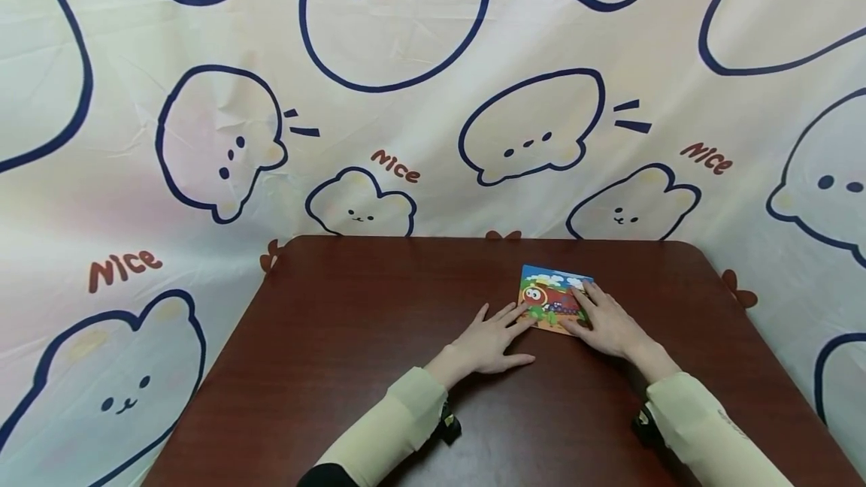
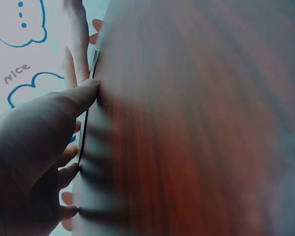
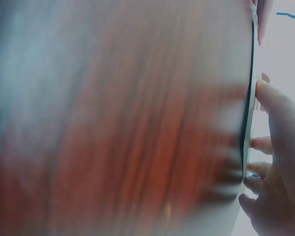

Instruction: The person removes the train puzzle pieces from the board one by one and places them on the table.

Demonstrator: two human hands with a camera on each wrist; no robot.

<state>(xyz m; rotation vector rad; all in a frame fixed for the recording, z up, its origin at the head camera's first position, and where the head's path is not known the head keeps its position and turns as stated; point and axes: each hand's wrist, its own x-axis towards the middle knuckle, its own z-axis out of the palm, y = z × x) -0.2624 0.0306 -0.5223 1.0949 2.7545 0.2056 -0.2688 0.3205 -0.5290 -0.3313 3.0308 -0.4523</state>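
Observation:
A thin square picture board (image 1: pixel 553 297) with a bright cartoon print lies flat on the dark table, blue at its far side and orange along its near side. My left hand (image 1: pixel 483 344) rests at its left side, fingers spread, with fingertips on the near left corner. Across from it, my right hand (image 1: pixel 612 329) lies over the right edge with its fingers extended on the print. Both wrist views show the board edge-on as a pale strip (image 3: pixel 249 113), fingertips along it. Part of the print is hidden under the fingers.
The brown wooden table (image 1: pixel 352 307) has rounded far corners. A pale curtain (image 1: pixel 433 126) with blue-outlined cartoon animals hangs behind and beside it. Both forearms wear light sleeves (image 1: pixel 704 419), with a small dark device (image 1: pixel 449 425) under the left wrist.

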